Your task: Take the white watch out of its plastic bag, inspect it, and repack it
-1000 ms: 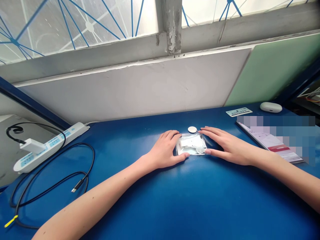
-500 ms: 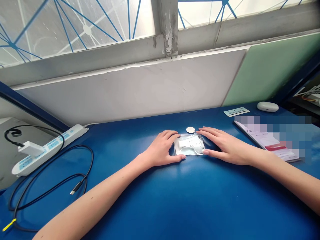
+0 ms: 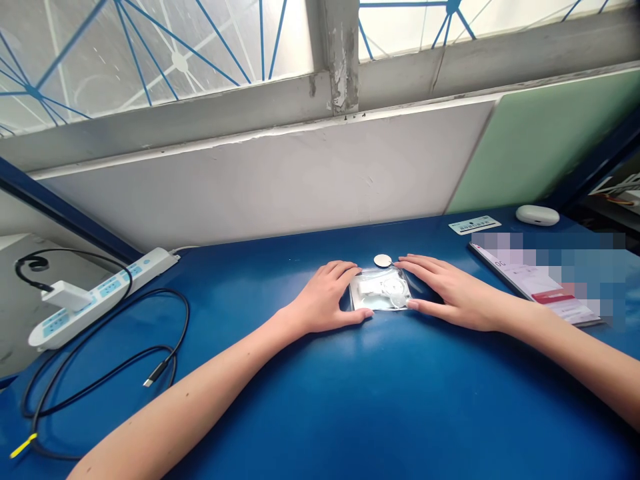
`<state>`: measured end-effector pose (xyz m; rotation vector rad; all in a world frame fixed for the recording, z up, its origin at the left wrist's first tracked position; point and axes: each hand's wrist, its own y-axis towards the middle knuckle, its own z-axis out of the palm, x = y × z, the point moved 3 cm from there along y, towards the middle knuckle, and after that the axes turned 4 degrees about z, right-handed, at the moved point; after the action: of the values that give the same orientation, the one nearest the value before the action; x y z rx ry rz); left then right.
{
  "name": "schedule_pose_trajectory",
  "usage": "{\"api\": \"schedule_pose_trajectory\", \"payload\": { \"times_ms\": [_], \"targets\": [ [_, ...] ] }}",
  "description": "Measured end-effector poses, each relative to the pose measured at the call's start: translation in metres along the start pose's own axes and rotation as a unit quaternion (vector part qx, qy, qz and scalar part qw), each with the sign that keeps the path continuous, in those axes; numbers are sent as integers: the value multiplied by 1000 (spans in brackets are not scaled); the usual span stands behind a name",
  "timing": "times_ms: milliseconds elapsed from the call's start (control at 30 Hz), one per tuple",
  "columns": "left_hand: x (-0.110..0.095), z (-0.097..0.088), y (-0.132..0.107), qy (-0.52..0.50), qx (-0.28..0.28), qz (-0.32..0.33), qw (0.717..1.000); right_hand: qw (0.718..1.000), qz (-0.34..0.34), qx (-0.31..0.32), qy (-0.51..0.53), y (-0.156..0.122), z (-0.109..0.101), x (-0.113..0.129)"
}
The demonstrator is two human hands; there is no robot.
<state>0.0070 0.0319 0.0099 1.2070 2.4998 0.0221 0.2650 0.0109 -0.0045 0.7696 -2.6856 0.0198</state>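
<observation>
Nothing moved: left hand and right hand stay flat on surface, grips apart, flanking and touching the clear pouch.

1. The single head-worn camera is looking forward and down from above the near edge of the glossy blue flat tabletop.
2. It is facing the tabletop's far edge, taking in the white wall panel and grey-framed window behind it.
3. It is sitting near the tabletop, centring on the small clear plastic pouch at the tabletop's middle.
</observation>
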Motion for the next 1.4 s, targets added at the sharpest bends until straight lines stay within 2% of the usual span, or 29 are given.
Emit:
{"api": "schedule_pose_trajectory", "payload": {
  "times_ms": [567, 1400],
  "targets": [
    [2, 3, -1, 9, -23, 5, 1000, 1000, 3, 6, -13, -1, 1, 0],
    [2, 4, -2, 8, -13, -34, 999, 1000, 7, -5, 14, 2, -1, -7]
  ]
}}
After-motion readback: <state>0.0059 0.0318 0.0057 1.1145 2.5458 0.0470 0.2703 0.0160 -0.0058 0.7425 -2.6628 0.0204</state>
